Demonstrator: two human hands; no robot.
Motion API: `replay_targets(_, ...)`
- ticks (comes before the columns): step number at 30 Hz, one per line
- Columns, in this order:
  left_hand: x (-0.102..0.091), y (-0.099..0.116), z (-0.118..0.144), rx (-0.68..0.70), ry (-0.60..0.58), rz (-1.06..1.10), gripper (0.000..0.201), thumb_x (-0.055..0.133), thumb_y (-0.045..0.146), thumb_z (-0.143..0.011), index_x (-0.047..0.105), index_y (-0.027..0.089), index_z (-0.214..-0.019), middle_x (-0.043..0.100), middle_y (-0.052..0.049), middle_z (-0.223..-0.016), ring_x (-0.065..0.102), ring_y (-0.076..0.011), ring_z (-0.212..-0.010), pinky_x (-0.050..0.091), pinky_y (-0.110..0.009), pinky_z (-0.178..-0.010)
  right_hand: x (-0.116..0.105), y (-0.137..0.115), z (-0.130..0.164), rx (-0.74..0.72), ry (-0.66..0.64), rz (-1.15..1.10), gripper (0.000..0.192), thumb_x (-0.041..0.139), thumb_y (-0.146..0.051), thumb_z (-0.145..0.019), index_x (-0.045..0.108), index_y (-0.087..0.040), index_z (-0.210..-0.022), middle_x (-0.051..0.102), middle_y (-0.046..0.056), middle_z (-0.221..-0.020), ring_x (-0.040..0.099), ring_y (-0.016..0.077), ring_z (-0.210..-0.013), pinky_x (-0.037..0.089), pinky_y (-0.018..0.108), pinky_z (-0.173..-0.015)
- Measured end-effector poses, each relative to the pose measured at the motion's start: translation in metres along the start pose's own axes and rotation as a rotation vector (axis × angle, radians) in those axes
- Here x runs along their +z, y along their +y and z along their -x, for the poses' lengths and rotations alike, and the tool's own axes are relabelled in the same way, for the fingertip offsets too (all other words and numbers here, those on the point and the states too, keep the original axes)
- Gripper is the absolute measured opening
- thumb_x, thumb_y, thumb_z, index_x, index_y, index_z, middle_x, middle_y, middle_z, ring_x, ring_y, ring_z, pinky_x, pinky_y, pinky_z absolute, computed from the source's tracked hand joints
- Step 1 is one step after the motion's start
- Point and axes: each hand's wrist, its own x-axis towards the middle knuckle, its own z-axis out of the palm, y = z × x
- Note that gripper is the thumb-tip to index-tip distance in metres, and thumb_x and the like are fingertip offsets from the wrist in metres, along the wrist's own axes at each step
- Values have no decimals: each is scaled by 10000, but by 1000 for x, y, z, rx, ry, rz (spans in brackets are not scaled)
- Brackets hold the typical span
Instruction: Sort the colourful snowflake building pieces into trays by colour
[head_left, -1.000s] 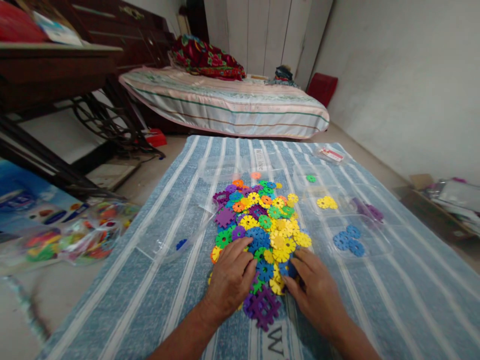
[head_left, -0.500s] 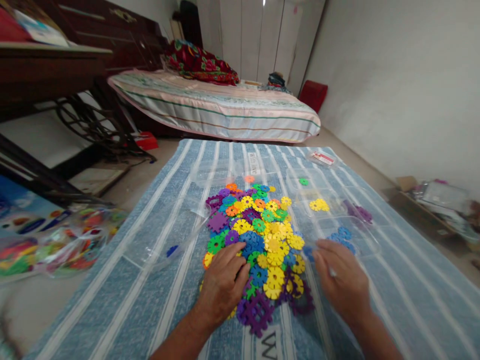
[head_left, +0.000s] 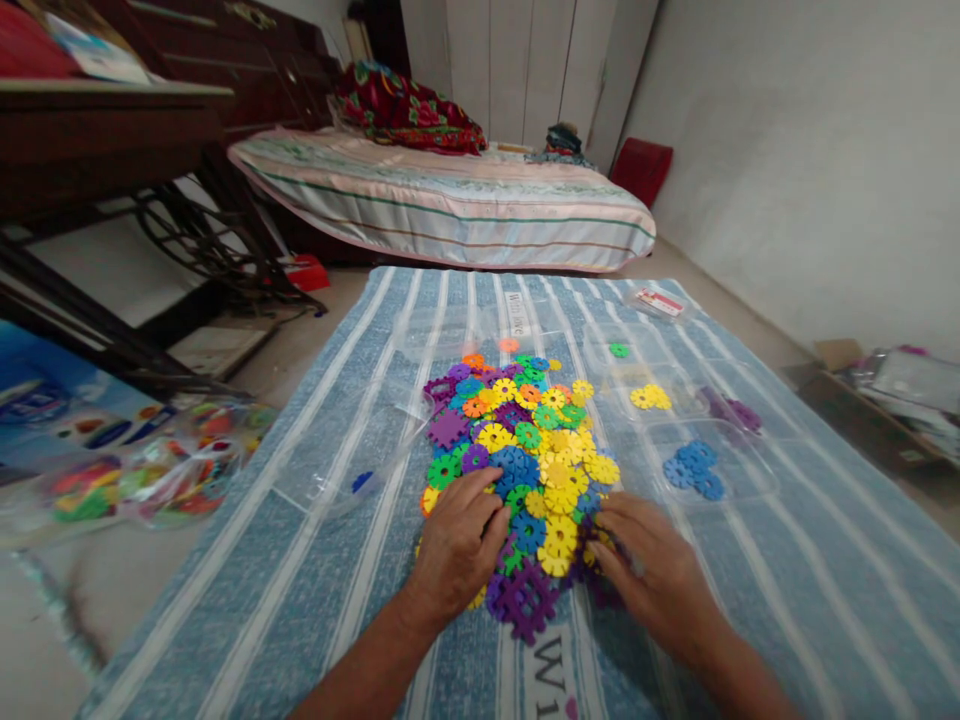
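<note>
A heap of flat, notched plastic building discs in yellow, blue, green, orange and purple lies on the striped cloth, with yellow discs (head_left: pixel 561 480) along its right side. My left hand (head_left: pixel 459 545) rests on the heap's left edge, its fingertips at some blue discs (head_left: pixel 516 470) and the thumb apart. At the right edge, my right hand (head_left: pixel 651 560) has thumb and fingers apart over yellow and purple pieces; its fingers partly cover them. Square purple lattice pieces (head_left: pixel 527 600) lie at the near end. Right of the heap, a clear box holds several blue discs (head_left: pixel 697 470).
Other clear boxes hold yellow discs (head_left: pixel 650 397), a green disc (head_left: pixel 619 350) and purple pieces (head_left: pixel 731 410). To the left, a clear box contains a dark blue piece (head_left: pixel 362 482). A small clear case (head_left: pixel 660 303) lies at the far right. Beyond stands a bed (head_left: pixel 450 205).
My right hand has moved left, from beside the box of blue discs to the heap's right edge. A blue disc by its fingertips no longer shows. My left hand stays at the blue discs.
</note>
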Motion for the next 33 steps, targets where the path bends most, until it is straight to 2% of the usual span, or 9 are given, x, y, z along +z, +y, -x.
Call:
replay_targets(4, 0, 0, 0, -3, -5, -1, 150, 500, 194, -860, 603, 189, -750, 671, -80, -1083, 620, -200, -1010, 509, -380, -892, 7, 0, 5, 50, -88, 48, 349, 642, -356, -785, 614, -189, -1091, 617, 132, -1159, 528, 300, -1163, 500, 515, -926)
replay_targets(7, 1, -2, 0, 5, -4, -9, 155, 495, 193, -863, 604, 189, -752, 671, -83, -1085, 621, -200, -1007, 513, -379, -883, 10, -2, 8, 102, -101, 73, 283, 628, -316, -793, 622, -191, -1048, 603, 134, -1174, 506, 316, -1183, 481, 542, -937)
replay_targets(14, 1, -8, 0, 35, 17, -9, 154, 500, 228, -864, 616, 201, -766, 674, -71, -1082, 631, -199, -988, 519, -371, -883, 17, -11, 6, 196, -57, -16, 140, 553, -196, -823, 659, -234, -907, 621, 85, -1126, 531, 260, -1147, 468, 501, -965)
replay_targets(19, 0, -9, -1, 40, 30, -14, 152, 503, 227, -862, 612, 204, -758, 677, -64, -1072, 633, -196, -983, 525, -359, -869, 12, -12, -2, 233, -41, -143, 101, 553, -206, -824, 646, -226, -790, 640, 79, -1075, 563, 236, -1098, 497, 444, -933)
replay_targets(23, 0, -9, -1, 33, 16, -17, 157, 498, 227, -867, 610, 206, -761, 674, -62, -1081, 631, -193, -987, 522, -355, -870, -11, -3, -16, 291, 35, -199, 123, 568, -286, -834, 638, -225, -754, 672, 59, -993, 631, 198, -957, 535, 352, -846)
replay_targets(26, 0, -9, -1, 38, 17, -20, 158, 495, 225, -868, 608, 205, -760, 674, -65, -1078, 630, -192, -990, 524, -351, -867, -42, 21, -32, 350, 109, -136, 143, 601, -353, -814, 663, -229, -780, 698, 29, -898, 662, 191, -834, 540, 330, -768)
replay_targets(29, 0, -9, -1, 47, 20, -21, 153, 497, 221, -865, 610, 203, -763, 676, -67, -1075, 631, -190, -986, 522, -355, -875, -78, 58, -55, 468, 289, 49, 235, 628, -442, -773, 686, -216, -799, 696, 10, -719, 653, 191, -642, 522, 332, -648)
replay_targets(31, 0, -9, -1, 47, 20, -20, 151, 500, 221, -862, 612, 205, -762, 677, -64, -1074, 632, -190, -985, 521, -355, -879, -100, 87, -74, 497, 411, 242, 284, 605, -463, -778, 694, -196, -817, 698, 35, -726, 650, 204, -660, 495, 334, -660)
replay_targets(33, 0, -9, -1, 42, 18, -18, 153, 502, 224, -861, 613, 204, -757, 678, -64, -1073, 633, -191, -982, 521, -353, -877, -117, 116, -93, 482, 432, 453, 340, 528, -456, -826, 703, -164, -833, 699, 79, -762, 645, 215, -703, 458, 327, -663)
